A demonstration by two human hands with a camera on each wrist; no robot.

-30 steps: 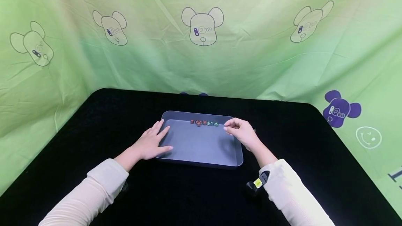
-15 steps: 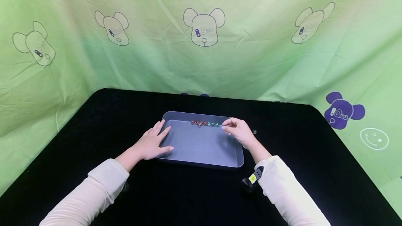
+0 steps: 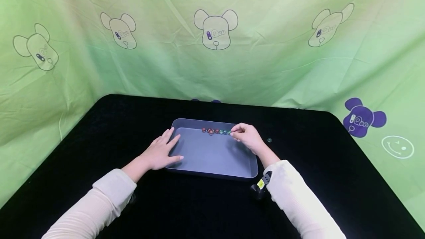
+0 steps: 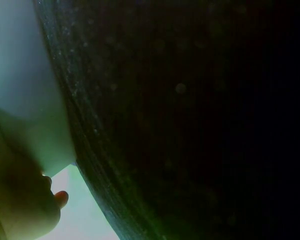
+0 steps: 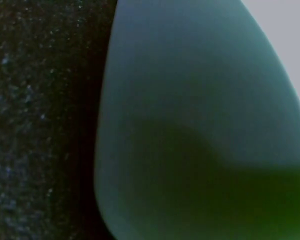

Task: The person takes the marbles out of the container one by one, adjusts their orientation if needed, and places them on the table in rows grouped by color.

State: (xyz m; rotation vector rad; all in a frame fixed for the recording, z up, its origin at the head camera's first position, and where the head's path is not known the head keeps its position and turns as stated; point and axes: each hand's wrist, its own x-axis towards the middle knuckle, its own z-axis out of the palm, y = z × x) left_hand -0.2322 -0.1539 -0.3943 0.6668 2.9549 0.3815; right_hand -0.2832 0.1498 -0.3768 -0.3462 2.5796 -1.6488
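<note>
Tray (image 3: 206,154) on the table (image 3: 132,113), near the middle. Red marbles (image 3: 210,132) and green marbles (image 3: 225,132) lie in the tray along its far edge, green to the right. Left hand (image 3: 159,152): fingers spread over the tray's left edge, gripping nothing. Right hand (image 3: 246,136): thumb and forefinger narrow at the row's right end; contents cannot be determined. Lone marble (image 3: 269,140) on the table, beyond the tray's right edge.

A black table (image 3: 199,209) is backed and flanked by a creased green curtain (image 3: 166,69), printed with cartoon heads (image 3: 216,28) and a smiley (image 3: 397,147).
</note>
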